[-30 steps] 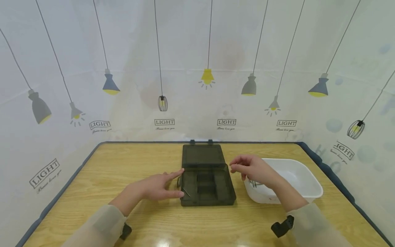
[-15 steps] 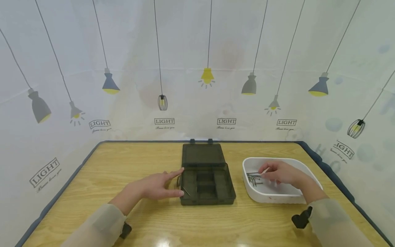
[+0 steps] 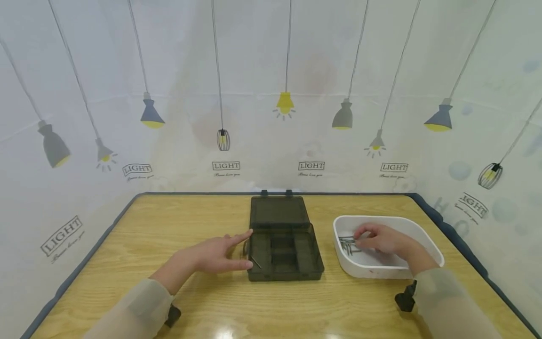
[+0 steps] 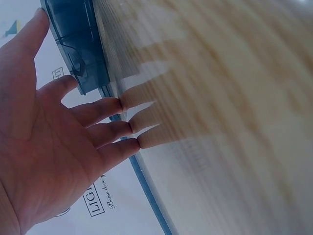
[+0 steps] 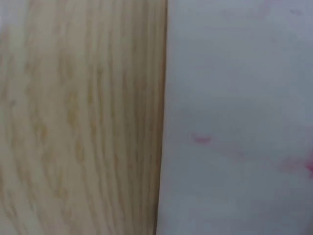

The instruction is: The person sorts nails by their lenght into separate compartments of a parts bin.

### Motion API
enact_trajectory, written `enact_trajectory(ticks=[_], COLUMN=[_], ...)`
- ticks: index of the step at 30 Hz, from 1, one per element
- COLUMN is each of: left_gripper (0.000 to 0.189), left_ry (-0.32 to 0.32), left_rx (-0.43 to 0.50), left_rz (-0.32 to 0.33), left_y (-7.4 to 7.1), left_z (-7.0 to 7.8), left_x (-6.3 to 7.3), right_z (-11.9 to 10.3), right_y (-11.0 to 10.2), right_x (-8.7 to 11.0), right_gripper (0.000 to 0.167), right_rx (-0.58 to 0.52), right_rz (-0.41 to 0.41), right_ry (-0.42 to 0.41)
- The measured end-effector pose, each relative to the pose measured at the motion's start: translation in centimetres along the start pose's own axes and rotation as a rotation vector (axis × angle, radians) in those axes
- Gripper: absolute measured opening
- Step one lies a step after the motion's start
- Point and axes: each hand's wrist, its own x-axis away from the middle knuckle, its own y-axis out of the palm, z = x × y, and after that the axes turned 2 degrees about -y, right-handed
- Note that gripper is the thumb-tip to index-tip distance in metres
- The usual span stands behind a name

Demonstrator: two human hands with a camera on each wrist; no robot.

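A dark translucent compartment box [image 3: 283, 254] lies with its lid [image 3: 279, 212] folded back. One thin metal rod-like piece [image 3: 256, 262] rests in its left compartment. My left hand [image 3: 213, 255] steadies the box's left side, thumb and index finger spread along the edge; in the left wrist view the other fingers touch the table. Inside a white plastic basin [image 3: 381, 272], several thin metal pieces, like nails or screws, [image 3: 348, 246] lie at the left end. My right hand [image 3: 383, 240] reaches in with bent fingertips at these pieces; whether it pinches one is hidden.
The wooden table [image 3: 186, 212] has a dark blue edge along the back and sides. A pale curtain [image 3: 254, 70] printed with lamps hangs behind it. In the right wrist view, the basin's outer wall [image 5: 234, 98] fills the right half.
My right hand has moved from beside the box rightward into the basin, then slightly left and down to the metal pieces. My left hand and the box stay in place.
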Motion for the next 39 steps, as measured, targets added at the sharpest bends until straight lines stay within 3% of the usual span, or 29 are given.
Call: enact_trajectory(ticks=[17,39], left_gripper=[0.097,0.097], left_ry=[0.0,0.008], left_rx=[0.013,-0.001], left_rz=[-0.002,0.004], left_y=[-0.25,-0.28], left_z=[0.31,0.3], left_x=[0.14,0.29], right_z=[-0.52,-0.69], right_y=[0.25,0.11], right_x=[0.0,0.21], right_gripper=[0.025,0.02], right_rx=[0.05,0.052], right_rz=[0.024,0.049], right_ry=[0.1,0.075])
